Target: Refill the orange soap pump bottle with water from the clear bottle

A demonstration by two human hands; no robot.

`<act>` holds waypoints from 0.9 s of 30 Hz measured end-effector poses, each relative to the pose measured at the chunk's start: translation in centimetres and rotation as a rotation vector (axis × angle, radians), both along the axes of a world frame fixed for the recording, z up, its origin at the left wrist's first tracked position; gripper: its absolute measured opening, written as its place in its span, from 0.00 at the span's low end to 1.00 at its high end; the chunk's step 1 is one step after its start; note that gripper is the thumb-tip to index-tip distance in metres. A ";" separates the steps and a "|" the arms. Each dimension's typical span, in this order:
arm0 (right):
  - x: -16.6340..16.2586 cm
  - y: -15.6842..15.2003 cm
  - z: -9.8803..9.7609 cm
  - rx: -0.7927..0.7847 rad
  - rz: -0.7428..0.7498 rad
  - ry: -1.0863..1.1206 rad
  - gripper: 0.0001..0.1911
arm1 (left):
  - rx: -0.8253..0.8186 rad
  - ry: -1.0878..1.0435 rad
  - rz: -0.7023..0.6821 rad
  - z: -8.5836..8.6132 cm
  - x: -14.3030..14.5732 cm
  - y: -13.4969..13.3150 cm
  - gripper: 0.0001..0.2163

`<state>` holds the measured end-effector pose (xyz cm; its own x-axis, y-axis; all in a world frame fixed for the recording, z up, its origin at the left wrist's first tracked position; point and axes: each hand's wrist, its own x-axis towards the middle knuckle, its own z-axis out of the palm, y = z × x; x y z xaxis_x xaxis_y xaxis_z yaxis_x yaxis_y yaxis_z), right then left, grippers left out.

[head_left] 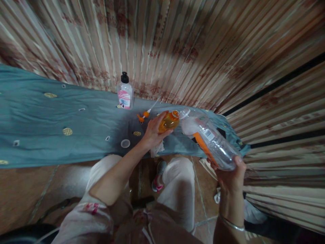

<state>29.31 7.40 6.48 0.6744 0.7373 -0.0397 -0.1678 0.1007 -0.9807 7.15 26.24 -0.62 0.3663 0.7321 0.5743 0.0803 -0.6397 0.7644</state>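
My left hand [154,131] is closed around a small amber bottle [166,124] whose open neck points up and to the right. In my right hand [232,171] is a large clear plastic bottle [210,139] with an orange label and a barcode. I grip it near its base, and it lies tilted with its mouth against or very close to the amber bottle's neck. An orange pump top [144,116] with a clear tube lies just beyond my left hand. Something white and crumpled, perhaps a tissue [157,148], shows beneath that hand.
A clear bottle with a black cap and pink label [125,95] stands at the back of the teal cloth [40,118]. A round white cap [125,143] lies near the front edge. Pleated patterned curtains [152,51] rise behind and at right.
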 end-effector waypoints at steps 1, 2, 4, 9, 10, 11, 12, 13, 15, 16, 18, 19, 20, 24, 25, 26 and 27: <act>0.0 0.0 0.0 0.005 -0.001 -0.002 0.27 | 0.002 -0.002 0.000 0.0 0.0 0.0 0.34; 0.0 -0.1 0.0 0.010 0.000 -0.002 0.27 | 0.003 -0.003 -0.001 0.0 0.0 0.0 0.34; 0.1 -0.2 -0.1 0.015 0.003 0.002 0.27 | 0.004 -0.004 0.004 -0.1 0.1 0.0 0.35; 0.1 -0.3 0.1 -0.010 0.004 0.014 0.28 | 0.010 -0.024 0.012 -0.5 0.1 0.1 0.35; 0.1 -0.3 0.2 -0.011 0.002 0.013 0.28 | 0.005 -0.018 0.014 -0.6 0.1 0.1 0.35; 0.0 -0.3 0.3 -0.008 0.000 0.013 0.28 | -0.003 -0.010 0.020 -0.6 0.1 0.1 0.35; 0.0 -0.3 0.3 -0.002 -0.003 0.013 0.28 | -0.010 0.000 0.027 -0.6 0.1 0.1 0.35; -0.1 -0.3 0.3 0.004 -0.005 0.013 0.27 | -0.016 0.011 0.032 -0.5 0.1 0.1 0.34; -0.2 -0.3 0.3 0.011 -0.010 0.014 0.27 | -0.021 0.025 0.037 -0.4 0.1 0.0 0.34; -0.2 -0.3 0.3 0.013 -0.014 0.012 0.27 | -0.019 0.029 0.035 -0.3 0.1 0.0 0.34; -0.2 -0.2 0.2 0.008 -0.018 0.003 0.27 | -0.015 0.031 0.036 -0.2 0.1 0.0 0.33; -0.2 -0.2 0.2 -0.001 -0.016 -0.002 0.28 | -0.014 0.028 0.041 -0.2 0.1 0.0 0.33; -0.1 -0.2 0.3 -0.010 -0.016 -0.007 0.29 | -0.013 0.026 0.046 -0.2 0.0 0.0 0.33; 0.3 -0.1 0.5 -0.046 -0.026 -0.004 0.31 | -0.006 0.032 0.049 -0.2 -0.1 0.1 0.33; 0.4 -0.1 0.5 -0.054 -0.026 0.002 0.32 | -0.005 0.035 0.053 -0.3 -0.1 0.1 0.33; 0.5 -0.1 0.6 -0.061 -0.022 0.007 0.32 | -0.004 0.039 0.057 -0.3 -0.1 0.1 0.33; 0.6 -0.2 0.7 -0.067 -0.015 0.010 0.32 | -0.003 0.039 0.061 -0.3 -0.1 0.1 0.33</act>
